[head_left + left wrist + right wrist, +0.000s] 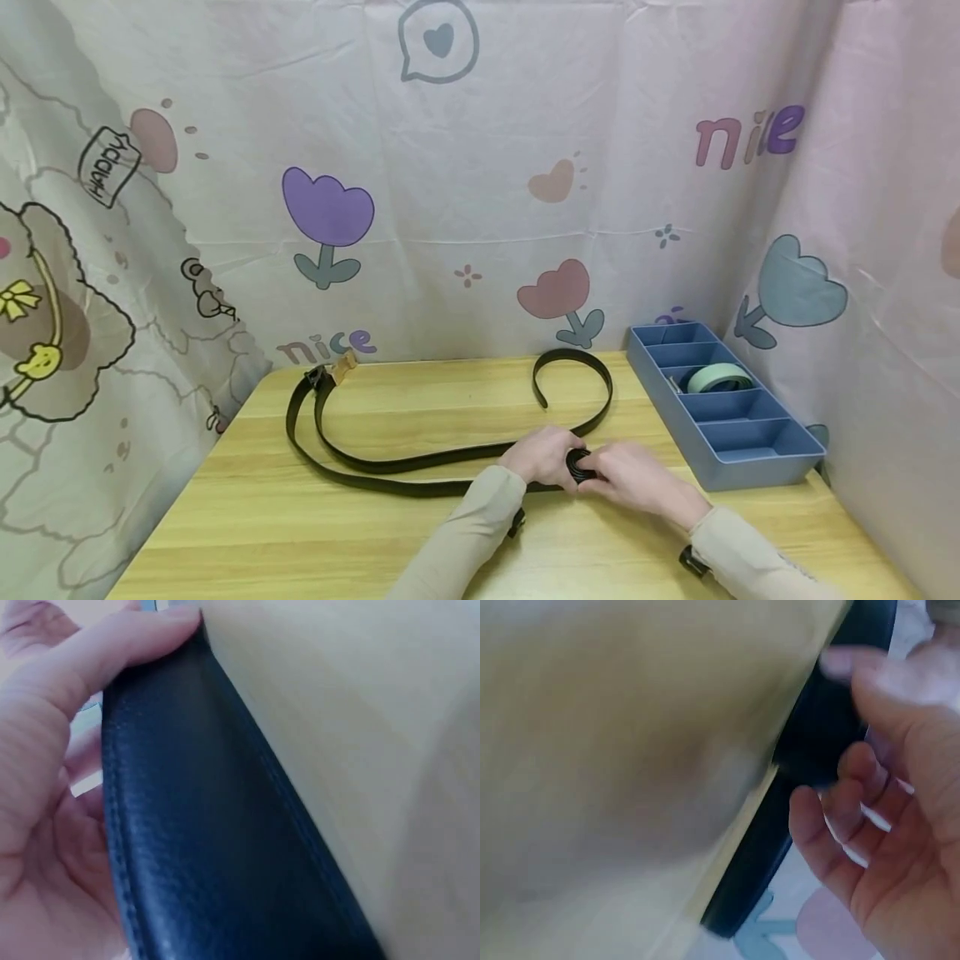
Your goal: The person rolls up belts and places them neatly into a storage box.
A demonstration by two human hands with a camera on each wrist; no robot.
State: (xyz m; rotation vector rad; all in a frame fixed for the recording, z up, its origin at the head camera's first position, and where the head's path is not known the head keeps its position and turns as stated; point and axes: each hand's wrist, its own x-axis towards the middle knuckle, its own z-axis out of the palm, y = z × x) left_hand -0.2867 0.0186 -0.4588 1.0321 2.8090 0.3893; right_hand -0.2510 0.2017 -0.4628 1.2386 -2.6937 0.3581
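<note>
Two black leather belts [420, 463] run side by side on edge across the table. At the left lie their buckle ends, one with a dark buckle [316, 378], the other with a gold-toned buckle [343, 367]. The nearer belt ends in a tight coil [576, 465] between both hands. My left hand [542, 458] grips the coil's left side; in the left wrist view its thumb lies over the edge of the stitched strap [210, 817]. My right hand [633, 477] pinches the coil from the right with curled fingers. The other belt's tail [573, 356] loops behind the hands.
A blue divided tray [682, 421] stands at the table's right side, with a rolled pale green belt [720, 377] in one compartment. Printed curtains [465, 167] hang behind and at both sides of the wooden table [315, 533].
</note>
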